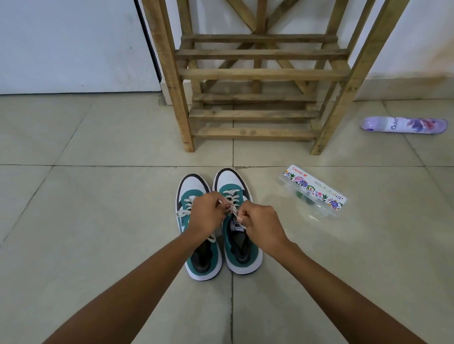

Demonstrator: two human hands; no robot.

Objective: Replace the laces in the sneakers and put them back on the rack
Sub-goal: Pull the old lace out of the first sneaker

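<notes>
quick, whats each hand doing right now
Left hand: closed, pinching the white lace of the right sneaker.
Right hand: closed, pinching the same lace.

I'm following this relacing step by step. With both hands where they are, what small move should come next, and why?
Probably draw the white lace ends snug. Both the left hand and right hand pinch it above the right teal-and-white sneaker, whose lower eyelets already look laced; the wooden slatted rack waits behind.

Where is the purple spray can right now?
The purple spray can lies on its side on the floor tiles at the head view's upper right, right of the wooden rack.
</notes>
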